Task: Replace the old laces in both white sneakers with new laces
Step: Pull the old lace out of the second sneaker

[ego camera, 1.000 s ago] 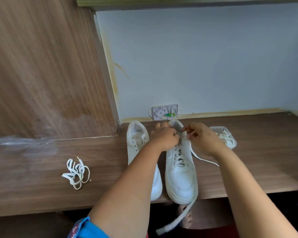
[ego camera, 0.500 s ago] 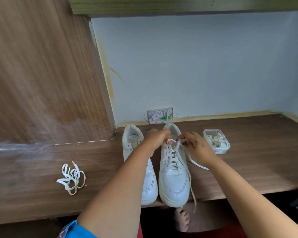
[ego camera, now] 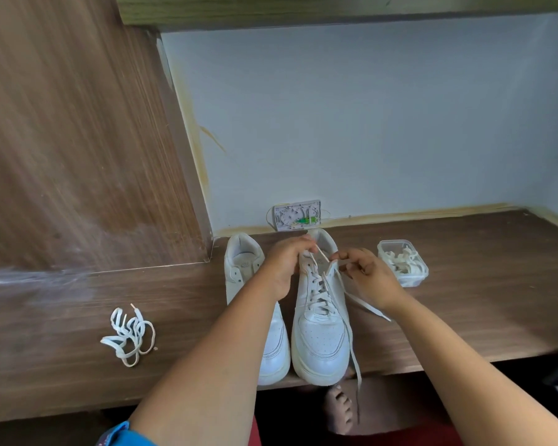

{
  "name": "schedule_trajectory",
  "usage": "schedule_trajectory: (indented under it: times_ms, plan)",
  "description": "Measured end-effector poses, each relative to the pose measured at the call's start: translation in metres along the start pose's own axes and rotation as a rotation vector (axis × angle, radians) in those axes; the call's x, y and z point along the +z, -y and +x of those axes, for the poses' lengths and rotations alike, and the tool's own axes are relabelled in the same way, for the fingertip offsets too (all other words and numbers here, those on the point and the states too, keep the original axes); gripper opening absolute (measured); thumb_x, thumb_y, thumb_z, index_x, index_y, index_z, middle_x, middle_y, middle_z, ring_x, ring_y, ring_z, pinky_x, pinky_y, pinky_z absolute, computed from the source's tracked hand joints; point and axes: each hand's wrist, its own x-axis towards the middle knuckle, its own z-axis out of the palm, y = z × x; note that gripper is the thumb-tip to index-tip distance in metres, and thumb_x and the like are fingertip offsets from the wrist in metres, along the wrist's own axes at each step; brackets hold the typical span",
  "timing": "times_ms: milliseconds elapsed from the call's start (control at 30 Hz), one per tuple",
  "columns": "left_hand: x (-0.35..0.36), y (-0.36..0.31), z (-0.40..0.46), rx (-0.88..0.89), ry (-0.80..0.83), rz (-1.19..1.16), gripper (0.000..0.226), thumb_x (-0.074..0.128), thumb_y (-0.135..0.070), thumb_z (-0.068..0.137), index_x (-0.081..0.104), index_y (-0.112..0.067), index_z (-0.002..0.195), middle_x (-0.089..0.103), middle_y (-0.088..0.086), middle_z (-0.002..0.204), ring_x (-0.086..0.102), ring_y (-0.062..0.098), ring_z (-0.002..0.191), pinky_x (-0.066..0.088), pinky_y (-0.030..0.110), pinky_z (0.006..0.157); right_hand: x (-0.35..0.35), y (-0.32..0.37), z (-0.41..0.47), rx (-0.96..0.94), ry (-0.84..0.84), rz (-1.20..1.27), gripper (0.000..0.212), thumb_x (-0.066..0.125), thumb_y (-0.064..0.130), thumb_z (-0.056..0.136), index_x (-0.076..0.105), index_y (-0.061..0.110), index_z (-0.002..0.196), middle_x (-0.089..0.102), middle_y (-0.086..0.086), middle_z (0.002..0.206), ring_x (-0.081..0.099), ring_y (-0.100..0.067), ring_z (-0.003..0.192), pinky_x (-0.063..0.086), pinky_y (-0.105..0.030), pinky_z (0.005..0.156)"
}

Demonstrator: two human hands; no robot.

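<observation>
**Lacing at the top eyelets of the right-hand sneaker**

Head view:

Standing side by side on the wooden tabletop [ego camera: 464, 304], toes toward the near edge: two white sneakers. Left sneaker [ego camera: 271, 342] without laces, partly covered by the left forearm. Right sneaker [ego camera: 319, 333] laced up to the top eyelets. Left hand [ego camera: 284, 268] curled at the collar, pinching one end of the new lace [ego camera: 318, 294]. Right hand [ego camera: 368, 278] just beside it, fingers pinching the other end near the top eyelet. Loose lace tails trailing to the right across the tabletop and down over the near edge. Lying well apart to the left: a tangled old lace [ego camera: 129, 333]. Sitting near the right hand: a clear plastic container [ego camera: 403, 262] holding more laces. Mounted against the wall behind the sneakers: a small white box [ego camera: 297, 215].
</observation>
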Motion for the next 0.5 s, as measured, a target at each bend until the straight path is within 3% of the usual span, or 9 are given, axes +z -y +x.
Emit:
schedule_trajectory:
  times_ms: [67, 100, 200, 267, 367, 500]
  plan:
    - [0.005, 0.001, -0.001, -0.072, -0.101, -0.190, 0.032, 0.051, -0.025, 0.091, 0.063, -0.010, 0.066, 0.066, -0.003, 0.069, 0.060, 0.010, 0.071, 0.040, 0.027, 0.069, 0.002, 0.000, -0.001, -0.030, -0.042, -0.007, 0.042, 0.042, 0.000, 0.094, 0.067, 0.033, 0.100, 0.057, 0.003, 0.105, 0.061, -0.011, 0.096, 0.047, -0.030, 0.092]
    - [0.008, 0.002, -0.001, -0.062, -0.166, -0.096, 0.036, 0.052, -0.032, 0.090, 0.067, -0.007, 0.068, 0.068, 0.000, 0.068, 0.063, 0.012, 0.069, 0.041, 0.026, 0.068, 0.004, 0.001, -0.002, -0.051, -0.055, -0.029, 0.041, 0.041, 0.000, 0.094, 0.067, 0.031, 0.100, 0.058, 0.003, 0.104, 0.060, -0.011, 0.095, 0.047, -0.029, 0.091]
    - [0.008, 0.019, 0.015, 0.219, -0.250, 0.843, 0.043, 0.062, -0.056, 0.083, 0.075, -0.015, 0.088, 0.061, 0.002, 0.097, 0.055, 0.020, 0.100, 0.041, 0.029, 0.081, 0.007, 0.004, -0.001, -0.082, -0.047, -0.071, 0.037, 0.041, 0.000, 0.094, 0.067, 0.022, 0.107, 0.059, 0.000, 0.103, 0.059, -0.015, 0.096, 0.046, -0.028, 0.089]
    - [0.010, 0.022, 0.018, 0.238, -0.117, 1.161, 0.043, 0.055, -0.061, 0.086, 0.074, -0.024, 0.100, 0.053, 0.002, 0.108, 0.040, 0.024, 0.115, 0.036, 0.033, 0.090, 0.007, 0.002, 0.001, -0.071, -0.037, -0.025, 0.036, 0.041, 0.000, 0.093, 0.068, 0.018, 0.109, 0.060, -0.003, 0.106, 0.060, -0.018, 0.099, 0.048, -0.037, 0.093]
    - [0.009, 0.023, 0.023, 0.205, -0.037, 1.087, 0.037, 0.052, -0.052, 0.093, 0.071, -0.020, 0.090, 0.055, 0.003, 0.113, 0.041, 0.029, 0.119, 0.037, 0.038, 0.096, 0.005, 0.002, 0.000, 0.038, -0.061, 0.092, 0.038, 0.040, 0.001, 0.093, 0.069, 0.021, 0.107, 0.060, -0.002, 0.111, 0.063, -0.017, 0.100, 0.050, -0.039, 0.095]
    - [0.006, 0.024, 0.017, 0.118, -0.064, 0.754, 0.016, 0.061, -0.035, 0.094, 0.070, -0.023, 0.088, 0.056, 0.004, 0.116, 0.049, 0.028, 0.120, 0.043, 0.044, 0.102, 0.009, 0.003, -0.002, 0.035, -0.075, 0.017, 0.037, 0.041, 0.005, 0.092, 0.068, 0.026, 0.104, 0.058, 0.001, 0.102, 0.056, -0.012, 0.090, 0.043, -0.023, 0.079]
